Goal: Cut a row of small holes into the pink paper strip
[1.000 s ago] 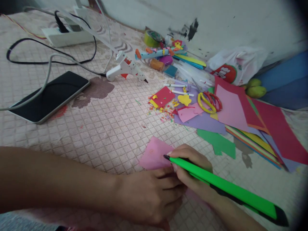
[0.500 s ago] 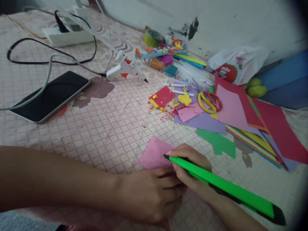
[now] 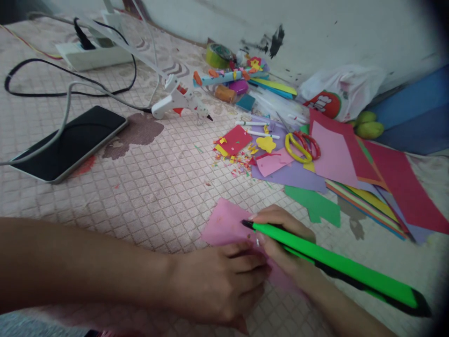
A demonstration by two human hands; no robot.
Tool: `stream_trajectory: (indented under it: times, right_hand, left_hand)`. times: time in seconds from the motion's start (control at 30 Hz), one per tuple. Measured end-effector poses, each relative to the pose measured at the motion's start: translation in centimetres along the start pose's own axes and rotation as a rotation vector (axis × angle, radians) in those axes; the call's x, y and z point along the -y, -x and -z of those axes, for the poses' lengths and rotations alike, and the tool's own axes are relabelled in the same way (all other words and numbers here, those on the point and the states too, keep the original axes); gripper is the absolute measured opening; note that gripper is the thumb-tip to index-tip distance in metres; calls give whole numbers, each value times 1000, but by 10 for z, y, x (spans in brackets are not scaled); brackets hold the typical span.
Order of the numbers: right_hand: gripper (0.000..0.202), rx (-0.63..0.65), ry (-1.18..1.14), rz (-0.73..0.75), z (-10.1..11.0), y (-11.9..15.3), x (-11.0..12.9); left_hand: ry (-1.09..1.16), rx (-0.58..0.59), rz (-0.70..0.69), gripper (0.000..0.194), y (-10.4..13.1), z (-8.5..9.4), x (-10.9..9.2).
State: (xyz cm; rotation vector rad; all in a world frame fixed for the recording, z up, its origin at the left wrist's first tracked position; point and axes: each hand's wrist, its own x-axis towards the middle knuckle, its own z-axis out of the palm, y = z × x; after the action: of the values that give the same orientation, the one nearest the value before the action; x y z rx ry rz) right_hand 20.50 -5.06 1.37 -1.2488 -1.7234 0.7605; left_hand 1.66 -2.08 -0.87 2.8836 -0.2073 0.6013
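A piece of pink paper point(image 3: 224, 220) lies on the checked cloth in front of me. My left hand point(image 3: 220, 281) rests palm down over its near edge, fingers spread and slightly bent, pressing it; nothing is gripped in it. Pinched in my right hand point(image 3: 286, 241) is a long green tool with black ends point(image 3: 336, 262), held like a pen. Its black tip sits just above the paper, and its body slants back over the hand to the right. What kind of tool it is, I cannot tell. Small dark specks show on the paper by the fingertips.
A glue gun point(image 3: 180, 98) stands beyond the paper. Left of it are a phone point(image 3: 73, 142), cables and a power strip point(image 3: 94, 56). Scissors point(image 3: 298, 147), coloured sheets point(image 3: 336, 154), paper scraps and a plastic bag point(image 3: 345, 91) lie on the right.
My right hand and the green tool have shifted slightly to the right, uncovering more of the pink paper. My left hand stays on the paper. The whole view has shifted slightly.
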Motion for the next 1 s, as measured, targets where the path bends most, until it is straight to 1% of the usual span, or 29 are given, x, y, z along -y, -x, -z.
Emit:
stream_trajectory:
  times: [0.1, 0.2, 0.27, 0.37, 0.43, 0.57, 0.67, 0.87, 1.0]
  right_hand:
    - [16, -39, -12, -20, 5, -1, 2]
    - [16, -18, -6, -23, 7, 1, 2]
    - [17, 12, 16, -12, 7, 3, 1]
    - [18, 28, 11, -12, 5, 5, 3]
    - [20, 29, -14, -24, 2, 6, 3]
    - [24, 42, -24, -61, -4, 8, 3]
    - [25, 46, -13, -85, -7, 9, 1]
    - [18, 43, 30, -28, -10, 5, 1]
    - [19, 48, 36, -19, -10, 4, 1]
  left_hand:
    - [-12, 9, 24, 49, 0, -1, -2]
    - [-22, 33, 55, 50, -2, -1, -2]
    - [-28, 14, 40, 49, -4, 0, -2]
    - [-23, -60, -33, 44, -7, 1, -3]
    - [-6, -78, -53, 44, -7, 1, -5]
    - [11, -62, -11, 43, -5, -1, -8]
    - [5, -61, -8, 41, -3, -1, -7]
    - [9, -56, -27, 42, -2, -1, -5]
    - [5, -56, -22, 40, -2, -1, -5]
